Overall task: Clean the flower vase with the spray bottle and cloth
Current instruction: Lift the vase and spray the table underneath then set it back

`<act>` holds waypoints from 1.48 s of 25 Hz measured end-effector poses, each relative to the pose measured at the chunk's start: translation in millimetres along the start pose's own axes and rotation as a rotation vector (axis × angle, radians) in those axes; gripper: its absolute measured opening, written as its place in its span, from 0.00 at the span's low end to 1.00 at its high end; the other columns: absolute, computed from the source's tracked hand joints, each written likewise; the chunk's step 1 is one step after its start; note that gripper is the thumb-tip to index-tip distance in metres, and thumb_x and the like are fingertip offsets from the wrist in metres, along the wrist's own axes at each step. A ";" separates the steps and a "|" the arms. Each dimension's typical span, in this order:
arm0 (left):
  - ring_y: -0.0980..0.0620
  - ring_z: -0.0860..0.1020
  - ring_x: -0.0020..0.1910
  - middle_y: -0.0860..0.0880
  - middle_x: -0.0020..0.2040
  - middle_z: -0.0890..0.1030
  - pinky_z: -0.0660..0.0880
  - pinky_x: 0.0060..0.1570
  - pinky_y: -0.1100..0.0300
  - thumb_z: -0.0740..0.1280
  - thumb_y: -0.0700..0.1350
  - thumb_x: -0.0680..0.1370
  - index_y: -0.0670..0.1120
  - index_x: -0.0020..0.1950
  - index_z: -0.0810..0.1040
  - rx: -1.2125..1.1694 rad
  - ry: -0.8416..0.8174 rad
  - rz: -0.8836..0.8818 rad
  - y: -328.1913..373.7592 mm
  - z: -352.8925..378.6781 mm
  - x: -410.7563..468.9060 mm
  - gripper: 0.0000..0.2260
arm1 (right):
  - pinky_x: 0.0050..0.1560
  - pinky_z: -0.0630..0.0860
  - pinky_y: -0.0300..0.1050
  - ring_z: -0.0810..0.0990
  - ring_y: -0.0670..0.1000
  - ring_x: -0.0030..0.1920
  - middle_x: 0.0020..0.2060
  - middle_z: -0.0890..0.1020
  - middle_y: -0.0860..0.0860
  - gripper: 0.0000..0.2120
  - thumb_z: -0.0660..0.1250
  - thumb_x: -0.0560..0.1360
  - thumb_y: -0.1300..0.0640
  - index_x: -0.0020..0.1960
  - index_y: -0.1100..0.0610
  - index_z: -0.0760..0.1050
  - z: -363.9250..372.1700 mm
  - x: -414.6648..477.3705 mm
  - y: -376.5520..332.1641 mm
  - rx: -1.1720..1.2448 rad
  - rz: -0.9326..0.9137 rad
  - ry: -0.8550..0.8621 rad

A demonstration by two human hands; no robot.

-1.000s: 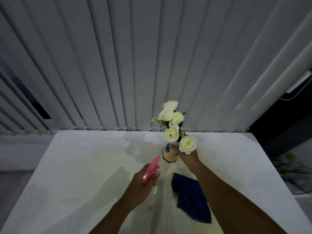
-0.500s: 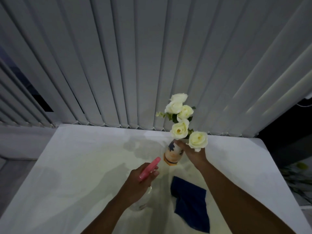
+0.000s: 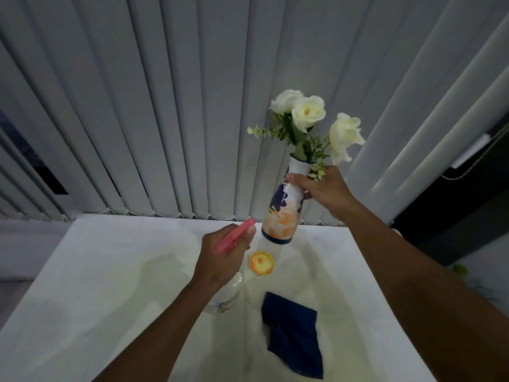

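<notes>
Flower vase [image 3: 283, 208], white with blue and orange painting, lifted clear above the tabletop [image 3: 110, 271], tilted, white roses [image 3: 308, 113] leaning toward the blinds [image 3: 165, 106]. Right hand [image 3: 321, 190], grip wrapped around its neck. Just left of the vase's base, left hand [image 3: 220, 257], grip closed on the spray bottle [image 3: 234, 239], pink head pointing at the vase. Below, small orange-yellow dish [image 3: 262, 263] resting on the tabletop. Nearer, dark blue cloth [image 3: 294, 337] lying crumpled.

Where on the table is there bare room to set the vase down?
Bare table left of the left hand, out to the left edge. Crowded centre: orange coaster, blue cloth, spray bottle. The right arm covers the right side.
</notes>
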State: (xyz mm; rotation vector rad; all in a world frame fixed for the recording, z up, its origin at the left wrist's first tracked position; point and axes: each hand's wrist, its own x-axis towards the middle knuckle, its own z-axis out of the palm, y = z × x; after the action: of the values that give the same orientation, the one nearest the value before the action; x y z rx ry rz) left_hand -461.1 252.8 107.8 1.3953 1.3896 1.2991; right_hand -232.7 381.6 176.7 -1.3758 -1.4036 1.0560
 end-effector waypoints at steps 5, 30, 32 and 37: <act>0.60 0.76 0.22 0.50 0.29 0.81 0.74 0.29 0.68 0.68 0.56 0.78 0.54 0.35 0.81 0.029 0.058 0.086 26.3 -4.1 -0.3 0.13 | 0.44 0.85 0.54 0.86 0.54 0.51 0.53 0.85 0.53 0.29 0.81 0.66 0.55 0.64 0.55 0.76 -7.6 3.0 -26.0 -0.019 -0.048 -0.005; 0.44 0.72 0.20 0.37 0.36 0.83 0.71 0.25 0.56 0.71 0.57 0.78 0.47 0.50 0.88 -0.185 -0.181 -0.060 21.6 -61.0 38.0 0.15 | 0.62 0.77 0.63 0.83 0.58 0.57 0.53 0.86 0.57 0.22 0.79 0.67 0.59 0.59 0.61 0.79 -14.3 -11.3 -65.0 -0.025 -0.176 -0.255; 0.45 0.71 0.18 0.36 0.34 0.82 0.70 0.23 0.57 0.71 0.59 0.77 0.43 0.47 0.87 -0.204 -0.225 -0.036 24.5 -62.3 46.4 0.19 | 0.62 0.77 0.62 0.83 0.60 0.57 0.54 0.85 0.60 0.22 0.77 0.67 0.61 0.59 0.65 0.78 -18.3 -17.6 -73.8 -0.011 -0.210 -0.317; 0.46 0.69 0.16 0.36 0.30 0.78 0.67 0.24 0.55 0.71 0.60 0.77 0.33 0.39 0.81 -0.186 -0.289 -0.019 29.6 -57.3 57.6 0.28 | 0.56 0.80 0.50 0.85 0.54 0.53 0.48 0.87 0.53 0.16 0.75 0.63 0.60 0.51 0.54 0.82 -23.7 -26.3 -87.7 0.004 -0.238 -0.420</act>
State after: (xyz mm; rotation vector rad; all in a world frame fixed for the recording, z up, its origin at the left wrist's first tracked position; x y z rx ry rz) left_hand -517.1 298.1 155.7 1.3761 1.0591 1.1319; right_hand -232.0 353.0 266.8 -0.9843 -1.8153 1.2297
